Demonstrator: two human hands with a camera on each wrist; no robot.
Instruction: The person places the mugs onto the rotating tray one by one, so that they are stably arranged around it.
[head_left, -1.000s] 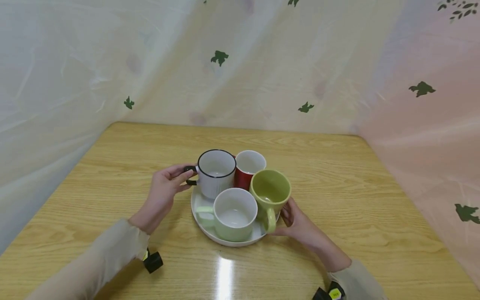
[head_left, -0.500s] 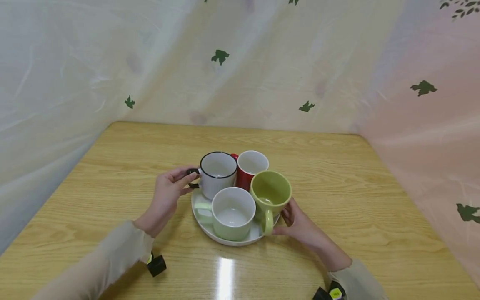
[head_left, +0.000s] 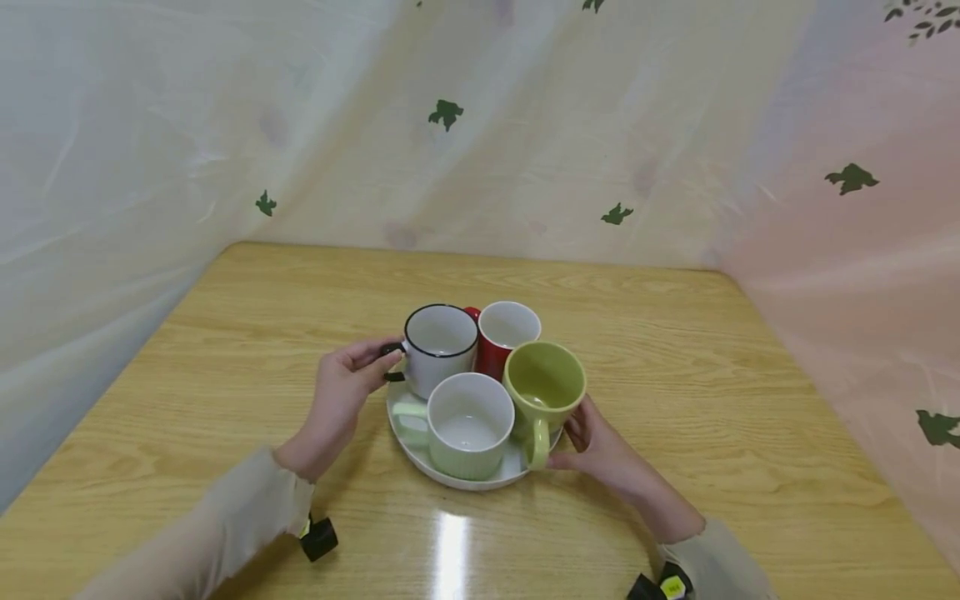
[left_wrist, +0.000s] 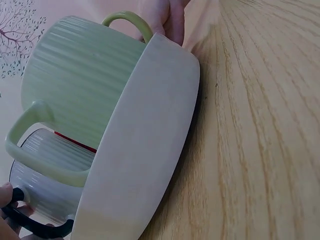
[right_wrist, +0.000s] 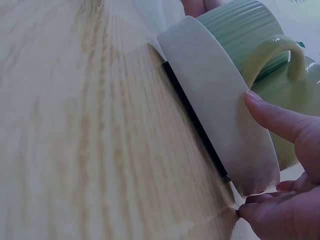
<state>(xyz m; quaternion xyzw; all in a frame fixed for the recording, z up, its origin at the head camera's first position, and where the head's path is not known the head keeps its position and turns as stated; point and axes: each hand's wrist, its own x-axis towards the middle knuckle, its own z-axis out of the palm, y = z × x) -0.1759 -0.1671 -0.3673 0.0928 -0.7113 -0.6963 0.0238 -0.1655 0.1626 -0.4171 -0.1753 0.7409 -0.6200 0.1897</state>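
My left hand point(head_left: 341, 392) pinches the black handle point(left_wrist: 40, 227) of a white mug point(head_left: 431, 371) with a dark rim. This mug stands at the back left of a round white plate point(head_left: 420, 469). Beside it is a red mug point(head_left: 491, 358) with a white inside. In front sits a ribbed pale green mug point(head_left: 465, 462), its handle pointing left. A yellow-green mug point(head_left: 543, 383) leans slightly at the right. My right hand point(head_left: 603, 450) grips the plate's right edge; in the right wrist view its thumb point(right_wrist: 275, 115) lies on the rim and its fingers are at the plate's underside.
Everything stands on a wood-grain table point(head_left: 675, 358). A pale curtain point(head_left: 337, 125) with dark green bird prints hangs behind it, and a pinkish one point(head_left: 847, 275) on the right. A black wrist device point(head_left: 320, 539) sits under the left sleeve.
The white mug and my left hand have shifted slightly right and down. The red mug has moved a little right, its handle showing more. My right hand stays at the plate.
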